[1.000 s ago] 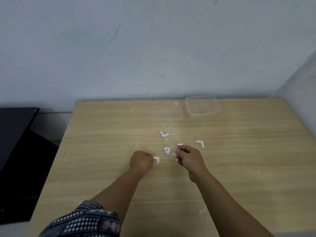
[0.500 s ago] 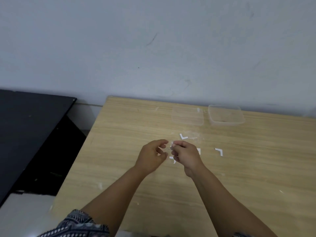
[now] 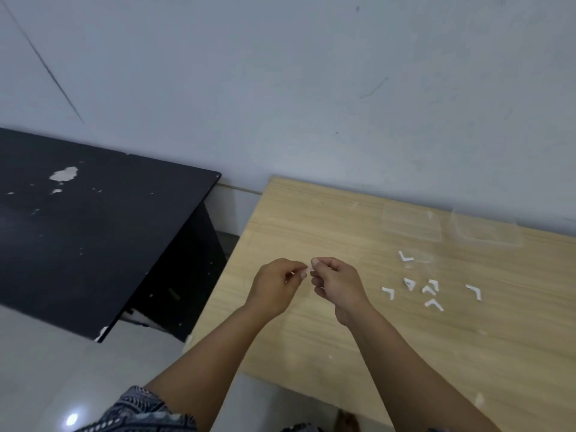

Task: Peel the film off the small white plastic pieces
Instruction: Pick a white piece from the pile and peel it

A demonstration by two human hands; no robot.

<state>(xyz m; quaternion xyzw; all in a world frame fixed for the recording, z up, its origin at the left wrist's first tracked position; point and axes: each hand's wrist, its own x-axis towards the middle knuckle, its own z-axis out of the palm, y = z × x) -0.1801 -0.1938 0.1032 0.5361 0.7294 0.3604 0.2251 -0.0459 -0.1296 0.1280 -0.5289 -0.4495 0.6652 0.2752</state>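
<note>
A pale wood-grain finish, matt and smooth, is shown across the bench [image 3: 311,344], with faint whitish smears seen on it. The small L-shaped pieces [image 3: 431,294] are read as white plastic, matt under the light. Two clear plastic containers [image 3: 486,232], thin-walled and slightly cloudy, are seen at the far edge. A black matt board [image 3: 93,232] is seen to the left, its coating chipped to white in patches. The wall [image 3: 280,88] is painted, matt, with scuffs. A glossy floor [image 3: 46,385] gives back a light spot. Patterned cloth is seen on the sleeve [image 3: 146,413].
</note>
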